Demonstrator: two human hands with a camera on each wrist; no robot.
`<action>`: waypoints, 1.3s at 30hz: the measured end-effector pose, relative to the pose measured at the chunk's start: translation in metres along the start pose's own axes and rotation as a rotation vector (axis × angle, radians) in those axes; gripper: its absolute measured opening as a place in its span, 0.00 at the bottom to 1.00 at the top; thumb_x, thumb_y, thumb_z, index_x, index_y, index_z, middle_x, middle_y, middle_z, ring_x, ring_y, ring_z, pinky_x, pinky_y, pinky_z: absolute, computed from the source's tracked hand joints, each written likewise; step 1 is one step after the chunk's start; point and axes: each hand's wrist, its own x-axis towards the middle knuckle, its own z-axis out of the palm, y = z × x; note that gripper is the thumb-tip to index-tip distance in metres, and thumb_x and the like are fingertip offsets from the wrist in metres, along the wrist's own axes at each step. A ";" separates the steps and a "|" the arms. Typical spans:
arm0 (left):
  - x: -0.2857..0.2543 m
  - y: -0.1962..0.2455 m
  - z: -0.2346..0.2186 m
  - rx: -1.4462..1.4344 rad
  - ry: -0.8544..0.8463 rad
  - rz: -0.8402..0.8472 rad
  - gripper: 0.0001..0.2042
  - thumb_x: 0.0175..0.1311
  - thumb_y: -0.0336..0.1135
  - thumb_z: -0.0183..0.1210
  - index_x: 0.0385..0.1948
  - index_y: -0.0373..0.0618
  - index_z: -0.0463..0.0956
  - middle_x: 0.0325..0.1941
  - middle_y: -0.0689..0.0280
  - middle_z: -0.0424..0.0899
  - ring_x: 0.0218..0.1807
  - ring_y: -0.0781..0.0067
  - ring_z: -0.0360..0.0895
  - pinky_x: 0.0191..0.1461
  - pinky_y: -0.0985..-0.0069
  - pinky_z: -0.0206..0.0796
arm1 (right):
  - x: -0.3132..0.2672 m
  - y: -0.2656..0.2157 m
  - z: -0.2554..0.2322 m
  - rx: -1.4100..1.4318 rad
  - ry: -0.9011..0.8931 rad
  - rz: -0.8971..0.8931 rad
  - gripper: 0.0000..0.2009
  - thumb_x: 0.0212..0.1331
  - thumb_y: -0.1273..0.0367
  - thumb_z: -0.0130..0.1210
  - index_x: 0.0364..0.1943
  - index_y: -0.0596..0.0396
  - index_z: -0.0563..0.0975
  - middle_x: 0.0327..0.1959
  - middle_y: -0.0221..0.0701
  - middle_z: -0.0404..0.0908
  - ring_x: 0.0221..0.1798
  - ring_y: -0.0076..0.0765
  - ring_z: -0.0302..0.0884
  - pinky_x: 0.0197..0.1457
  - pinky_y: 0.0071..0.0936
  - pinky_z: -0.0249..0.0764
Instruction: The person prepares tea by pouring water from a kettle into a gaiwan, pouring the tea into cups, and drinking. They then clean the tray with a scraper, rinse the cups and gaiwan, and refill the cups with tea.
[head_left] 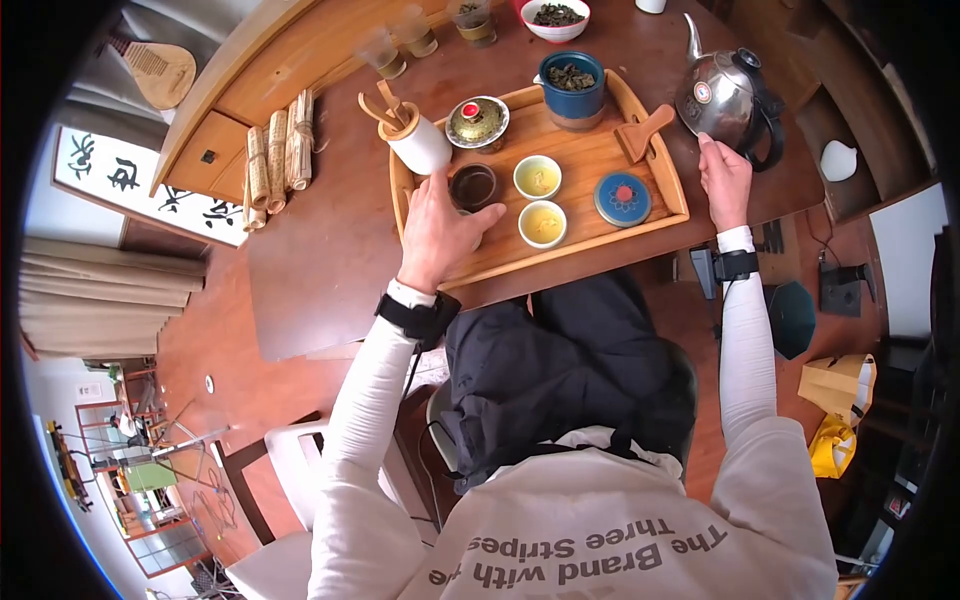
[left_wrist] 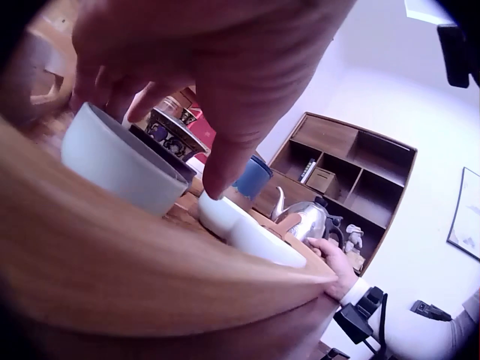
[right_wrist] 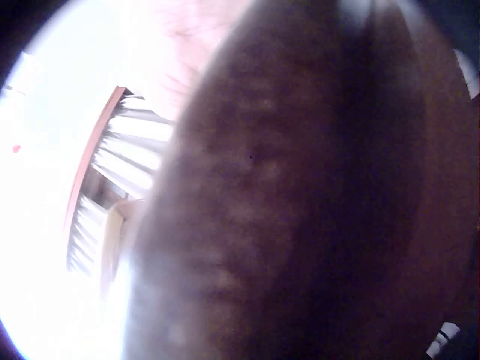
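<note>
Hovering low over the near left part of a wooden tray (head_left: 580, 190), the left hand (head_left: 443, 232) has its thumb spread away from its outstretched fingers. Under it stands a white cup (left_wrist: 120, 165), upright, in the tray's near left corner (the head view hides most of it, but the left wrist view shows its side). I cannot tell whether the fingers touch this cup. Just beyond the thumb sits a dark cup (head_left: 473, 186). To its right, a far teacup (head_left: 538, 180) and a near teacup (head_left: 542, 224) both contain yellow liquid.

The right hand (head_left: 725, 182) lies at the near right edge of the brown table (head_left: 320, 255), outside the tray, its fingers loosely bent. Its fingertips are close to the base of a steel kettle (head_left: 712, 100); whether they touch is unclear, and the right wrist view is mostly blocked by a dark, blurred surface.

On the tray, a blue lid (head_left: 622, 199) with a red knob lies near right, and a wooden scoop (head_left: 643, 133) rests at the right wall. A blue pot (head_left: 573, 102) heaped with dark leaves stands at the far side. Far left are a lidded bowl (head_left: 478, 123) and a white holder (head_left: 420, 148) of wooden tools. Bamboo rolls (head_left: 278, 155) lie left on the table.
</note>
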 end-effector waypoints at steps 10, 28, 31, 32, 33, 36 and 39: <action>0.016 -0.004 -0.001 -0.239 0.056 -0.065 0.32 0.49 0.41 0.77 0.54 0.29 0.77 0.47 0.50 0.89 0.50 0.55 0.87 0.58 0.67 0.78 | 0.001 0.002 -0.001 -0.025 0.000 -0.013 0.22 0.71 0.60 0.60 0.18 0.53 0.73 0.15 0.16 0.65 0.20 0.12 0.58 0.24 0.20 0.51; 0.110 0.103 -0.018 -0.404 0.006 0.229 0.28 0.51 0.39 0.76 0.53 0.33 0.78 0.47 0.53 0.88 0.48 0.62 0.86 0.54 0.68 0.78 | 0.001 0.000 -0.001 -0.092 0.009 -0.089 0.22 0.71 0.61 0.60 0.18 0.58 0.74 0.16 0.19 0.66 0.23 0.15 0.60 0.28 0.23 0.56; 0.132 0.115 -0.012 -0.066 0.054 0.357 0.30 0.48 0.38 0.76 0.55 0.36 0.77 0.50 0.48 0.84 0.49 0.52 0.85 0.56 0.62 0.78 | 0.002 0.001 0.000 -0.083 0.020 -0.114 0.22 0.71 0.61 0.60 0.18 0.59 0.74 0.16 0.20 0.66 0.23 0.16 0.61 0.29 0.24 0.58; 0.136 0.117 -0.008 0.059 0.068 0.413 0.31 0.47 0.37 0.75 0.56 0.37 0.77 0.51 0.47 0.81 0.50 0.47 0.84 0.57 0.60 0.78 | 0.003 0.001 0.000 -0.122 0.023 -0.107 0.23 0.70 0.60 0.60 0.18 0.59 0.74 0.15 0.22 0.66 0.23 0.16 0.61 0.29 0.25 0.59; 0.138 0.117 -0.004 0.184 0.081 0.467 0.32 0.46 0.36 0.74 0.58 0.39 0.76 0.53 0.45 0.77 0.52 0.42 0.83 0.58 0.57 0.78 | 0.003 0.002 -0.001 -0.126 0.026 -0.102 0.23 0.70 0.60 0.60 0.18 0.59 0.74 0.15 0.22 0.66 0.23 0.16 0.61 0.29 0.25 0.59; 0.144 0.124 -0.002 0.265 0.072 0.668 0.27 0.48 0.25 0.70 0.55 0.38 0.74 0.52 0.45 0.74 0.54 0.40 0.80 0.59 0.57 0.78 | 0.001 0.000 -0.001 -0.127 0.030 -0.113 0.23 0.70 0.59 0.59 0.18 0.59 0.74 0.15 0.23 0.66 0.23 0.17 0.61 0.29 0.26 0.59; 0.150 0.129 -0.006 0.382 0.119 0.864 0.25 0.48 0.18 0.65 0.52 0.39 0.73 0.49 0.48 0.73 0.52 0.42 0.80 0.55 0.56 0.78 | 0.003 -0.001 -0.001 -0.138 0.018 -0.108 0.23 0.71 0.59 0.59 0.18 0.60 0.74 0.15 0.23 0.66 0.23 0.17 0.62 0.29 0.26 0.59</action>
